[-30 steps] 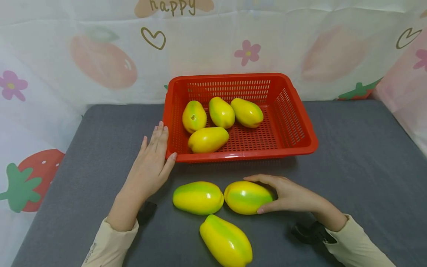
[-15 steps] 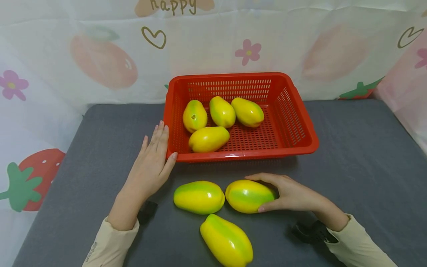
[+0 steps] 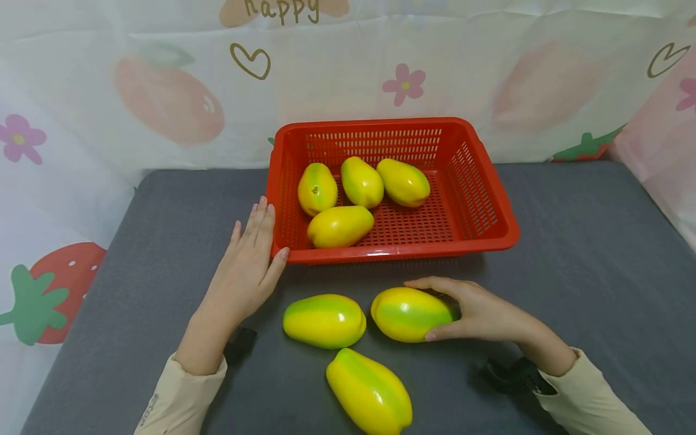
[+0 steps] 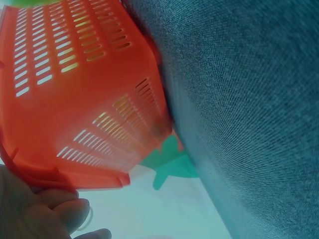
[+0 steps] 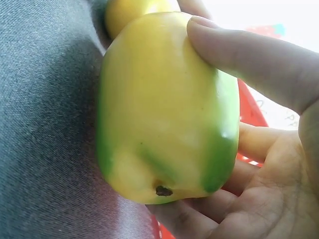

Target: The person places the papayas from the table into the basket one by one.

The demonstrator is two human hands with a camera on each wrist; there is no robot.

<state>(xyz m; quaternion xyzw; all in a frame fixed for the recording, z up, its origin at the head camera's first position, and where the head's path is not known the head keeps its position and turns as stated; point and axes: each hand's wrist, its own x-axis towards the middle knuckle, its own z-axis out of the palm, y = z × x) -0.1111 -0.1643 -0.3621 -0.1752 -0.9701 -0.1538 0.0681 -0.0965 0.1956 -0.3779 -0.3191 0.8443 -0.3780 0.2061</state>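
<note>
My right hand (image 3: 484, 311) grips a yellow-green papaya (image 3: 410, 315) in front of the basket. Up close in the right wrist view, thumb and fingers hold this papaya (image 5: 159, 109) from opposite sides, its dark stem spot showing. My left hand (image 3: 241, 266) lies with straight fingers along the left side of a red plastic basket (image 3: 402, 251). In the left wrist view, its fingers (image 4: 72, 211) are at the rim of the slotted basket (image 4: 65, 124). Several papayas (image 3: 341, 227) lie inside, toward the left. Two others, a sideways papaya (image 3: 323, 321) and a slanted papaya (image 3: 370, 393), rest on the table.
A grey cloth covers the table (image 3: 587, 272). Right behind the basket hangs a white curtain (image 3: 337, 72) printed with fruit, hearts and flowers. The basket's right part shows bare slotted floor (image 3: 429, 223).
My right hand has moved slightly up and to the right with the papaya, opening a small gap from the sideways one beside it. The left hand and basket have stayed put.
</note>
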